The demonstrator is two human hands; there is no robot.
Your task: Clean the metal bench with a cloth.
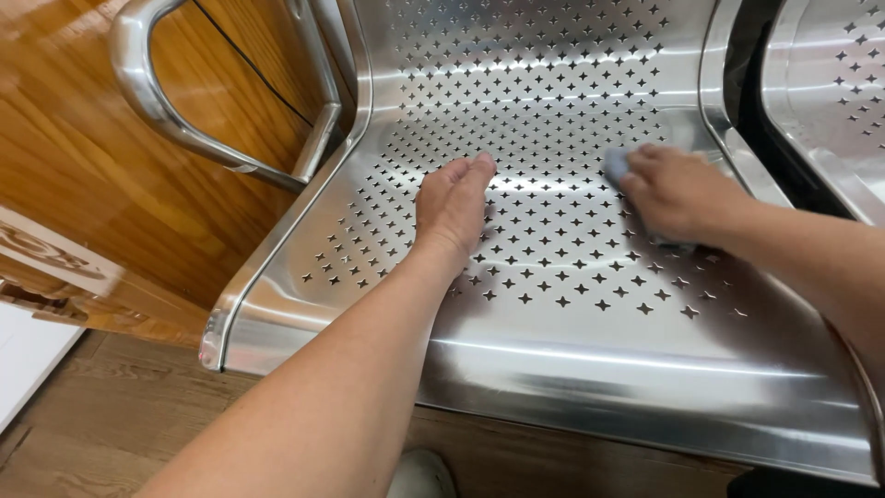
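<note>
My right hand (pixel 678 192) presses a grey-blue cloth (pixel 615 165) against the perforated steel seat (pixel 572 369) near its back, fingers closed over it, while my open left hand (pixel 454 205) rests flat mid-seat; most looks unwiped.

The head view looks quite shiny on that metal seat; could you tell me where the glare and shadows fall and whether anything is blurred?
In the head view, bright glare bands cross the perforated metal seat along its backrest curve and front lip; soft shadows lie under the left hand and the right hand, which presses a grey-blue cloth; the picture is mostly sharp, the cloth slightly soft.
</note>
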